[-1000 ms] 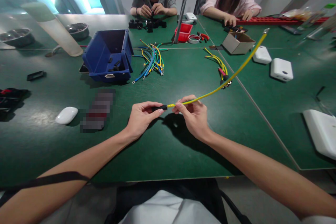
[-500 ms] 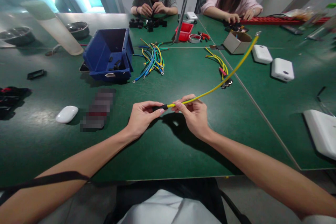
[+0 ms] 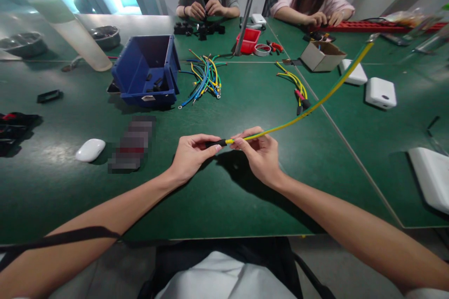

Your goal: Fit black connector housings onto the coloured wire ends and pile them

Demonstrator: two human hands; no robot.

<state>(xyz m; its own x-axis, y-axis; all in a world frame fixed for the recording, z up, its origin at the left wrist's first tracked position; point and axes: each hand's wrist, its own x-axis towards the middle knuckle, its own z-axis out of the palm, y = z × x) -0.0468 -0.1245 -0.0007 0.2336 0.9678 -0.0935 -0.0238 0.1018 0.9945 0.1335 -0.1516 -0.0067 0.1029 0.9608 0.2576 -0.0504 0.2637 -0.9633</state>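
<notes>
Between both hands, just above the green table (image 3: 224, 205), runs a yellow-green cable (image 3: 294, 122) with a black sleeve (image 3: 218, 143) on its near end. My left hand (image 3: 189, 156) pinches the sleeve between thumb and fingers. My right hand (image 3: 261, 156) grips the cable close beside the sleeve. From there the cable curves up to the right, ending in a metal lug (image 3: 373, 38). Beyond my hands lie a heap of blue, green and yellow cables (image 3: 206, 79) and, further right, a smaller bunch of yellow cables (image 3: 293, 81) with black and red ends.
A blue bin (image 3: 145, 72) with small black parts stands at left, near a white mouse (image 3: 90, 150). At right are a cardboard box (image 3: 321, 58), a white square device (image 3: 380, 93) and a larger white one (image 3: 431, 177). Two people work across the table.
The cable has turned in my fingers, so its green stripe shows more, and its far end has swung right. The hands keep nearly the same place and grip.
</notes>
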